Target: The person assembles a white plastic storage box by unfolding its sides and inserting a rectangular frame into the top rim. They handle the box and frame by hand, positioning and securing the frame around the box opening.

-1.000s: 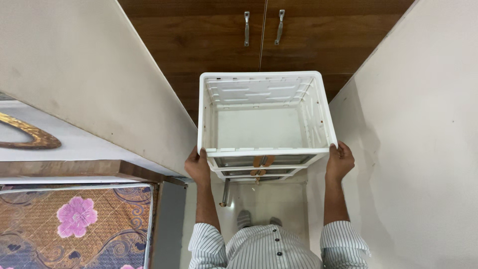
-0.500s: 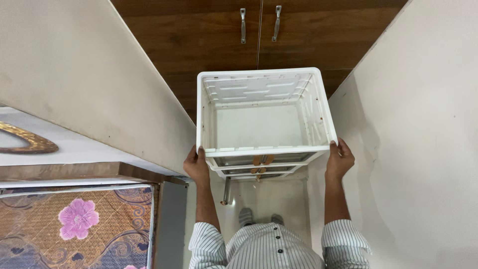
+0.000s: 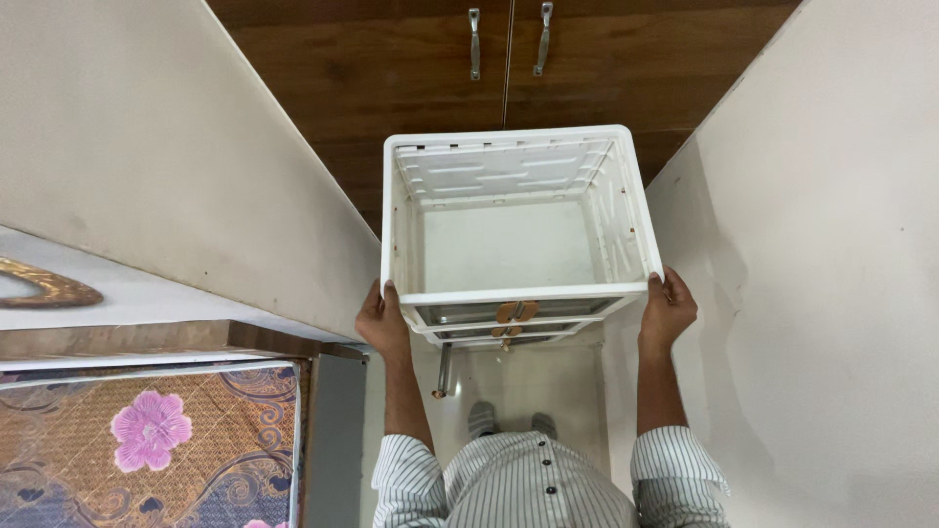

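Narrow pale-walled passage, dark wooden cupboard doors [image 3: 509,88] ahead, floral mattress [image 3: 147,440] at lower left.

Left hand [image 3: 383,323], arm straight, fingers curled on the near-left corner of a white plastic drawer unit [image 3: 514,235], held between the walls, open top facing the camera; right hand [image 3: 667,311] mirrors it, fingers together on the near-right corner.

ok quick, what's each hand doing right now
Left hand: closed on the left side of the white drawer unit.
Right hand: closed on its right side.
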